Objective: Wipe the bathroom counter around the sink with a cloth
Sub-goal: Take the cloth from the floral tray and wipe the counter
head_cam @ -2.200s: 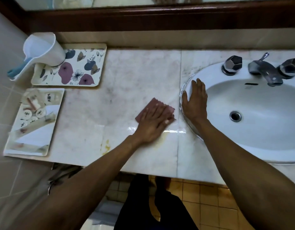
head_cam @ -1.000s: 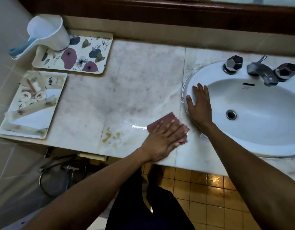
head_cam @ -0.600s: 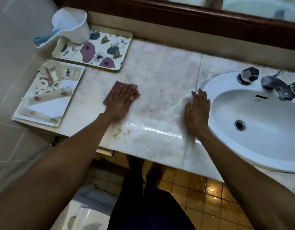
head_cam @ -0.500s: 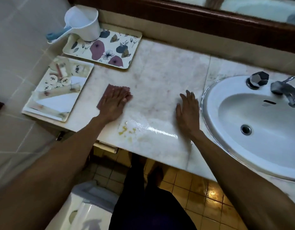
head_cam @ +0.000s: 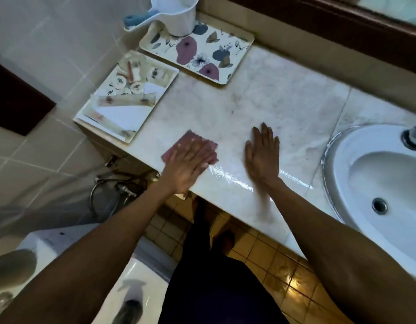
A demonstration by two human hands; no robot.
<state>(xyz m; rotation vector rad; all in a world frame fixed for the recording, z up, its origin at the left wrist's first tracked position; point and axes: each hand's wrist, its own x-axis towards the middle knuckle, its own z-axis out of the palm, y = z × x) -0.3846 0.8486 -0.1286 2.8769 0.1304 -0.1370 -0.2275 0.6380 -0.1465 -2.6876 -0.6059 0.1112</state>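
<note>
Cloth [head_cam: 181, 144], a pinkish-red folded rag, is pinned flat on the marble counter [head_cam: 272, 97] near its front edge, well to the left of the sink [head_cam: 342, 174]. It is pressed down by the left hand [head_cam: 187, 164], palm flat, fingers stretched out and laid close together across the rag, their tips pointing up and to the right; only the cloth's far and left edges are left showing. The left forearm is run in low from the bottom-left corner, the wrist passing just over the counter lip. Some motion blur is seen on this hand.

Just beside it, apart from the cloth, the right hand [head_cam: 263, 152] is planted palm-down on bare marble, fingers straight and slightly fanned, thumb held out to the left. Nothing is gripped by it. The right arm is stretched in from the lower right, crossing in front of the basin's rim. A wet sheen is caught along the counter front between and beneath both hands.

Further back, a floral tray [head_cam: 202, 52] is seen with a white dipper [head_cam: 179, 15] standing on its far corner, and a second tray [head_cam: 126, 97] of small toiletries sits at the counter's left end.
</note>
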